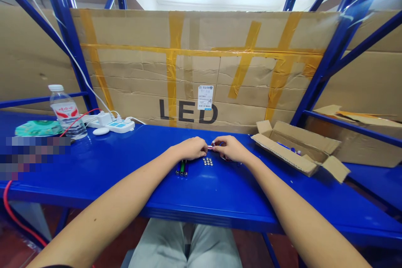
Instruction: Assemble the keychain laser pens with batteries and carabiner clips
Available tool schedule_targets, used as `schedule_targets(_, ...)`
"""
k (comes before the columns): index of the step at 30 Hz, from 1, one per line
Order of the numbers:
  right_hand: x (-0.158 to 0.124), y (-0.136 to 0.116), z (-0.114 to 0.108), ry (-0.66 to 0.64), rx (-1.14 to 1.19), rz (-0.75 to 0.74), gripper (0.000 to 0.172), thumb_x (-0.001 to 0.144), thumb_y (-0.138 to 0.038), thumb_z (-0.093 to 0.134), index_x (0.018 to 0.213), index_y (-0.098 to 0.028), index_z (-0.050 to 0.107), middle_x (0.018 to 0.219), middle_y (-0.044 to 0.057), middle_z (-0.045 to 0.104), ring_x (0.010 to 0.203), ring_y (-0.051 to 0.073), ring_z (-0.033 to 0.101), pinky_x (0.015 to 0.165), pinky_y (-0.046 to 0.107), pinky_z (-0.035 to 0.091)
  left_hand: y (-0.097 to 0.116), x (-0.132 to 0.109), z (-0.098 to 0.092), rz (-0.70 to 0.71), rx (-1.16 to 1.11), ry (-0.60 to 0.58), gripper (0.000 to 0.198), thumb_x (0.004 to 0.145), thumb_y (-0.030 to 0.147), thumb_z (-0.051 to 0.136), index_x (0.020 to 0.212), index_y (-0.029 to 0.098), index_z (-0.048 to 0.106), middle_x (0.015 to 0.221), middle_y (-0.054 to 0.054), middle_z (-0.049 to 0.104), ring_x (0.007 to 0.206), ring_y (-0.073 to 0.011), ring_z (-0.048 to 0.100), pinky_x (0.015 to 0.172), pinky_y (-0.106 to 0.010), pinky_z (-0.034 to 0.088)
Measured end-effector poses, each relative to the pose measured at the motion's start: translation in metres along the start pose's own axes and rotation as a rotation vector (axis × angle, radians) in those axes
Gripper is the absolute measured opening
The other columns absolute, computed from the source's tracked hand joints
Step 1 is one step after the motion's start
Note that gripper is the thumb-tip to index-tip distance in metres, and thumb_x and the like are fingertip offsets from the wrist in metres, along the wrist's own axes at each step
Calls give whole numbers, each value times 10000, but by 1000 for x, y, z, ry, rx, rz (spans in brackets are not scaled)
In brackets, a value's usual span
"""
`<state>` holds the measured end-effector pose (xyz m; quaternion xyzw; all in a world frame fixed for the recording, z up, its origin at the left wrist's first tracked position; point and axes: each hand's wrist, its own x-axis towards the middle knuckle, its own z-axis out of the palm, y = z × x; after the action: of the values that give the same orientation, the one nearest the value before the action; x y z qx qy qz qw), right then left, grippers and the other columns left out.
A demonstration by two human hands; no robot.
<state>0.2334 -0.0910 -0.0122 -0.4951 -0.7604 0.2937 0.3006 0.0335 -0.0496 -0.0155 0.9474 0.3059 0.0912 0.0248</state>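
Observation:
My left hand [195,147] and my right hand [230,149] meet over the table, fingers closed. Between their fingertips shows a small shiny pinkish tube [210,148], gripped from both sides; its ends are hidden by the fingers. Just below it on the tabletop sits a tight cluster of small round silvery pieces [207,161], like button cells. Several slim metallic tubes [182,168], blue, green and purple, lie side by side under my left wrist, their far ends covered. Beneath my right hand, small dark items are partly visible, too hidden to name.
An open cardboard box [295,150] with blue and purple pieces inside stands right on the blue table [125,163]. A water bottle [66,111], a teal packet [39,128] and a white power strip [116,124] are at left. A large cardboard sheet [141,75] closes the back.

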Motion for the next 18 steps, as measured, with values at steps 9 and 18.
schedule_targets(9,0,2,1,0,-7,5,192,787,-335,622,843,-153,639,518,-27,543,411,88,460,412,206,366,9,-1,-15,-30,-111,415,112,853,196,547,880,172,653,867,-45,677,805,-169,609,730,-272,448)
schedule_targets(18,1,-1,-1,8,100,-18,175,783,-329,605,829,-161,614,516,-36,532,376,84,442,375,204,357,20,-2,-13,123,-208,383,185,884,173,518,1027,168,635,985,-57,686,918,-167,620,830,-281,455)
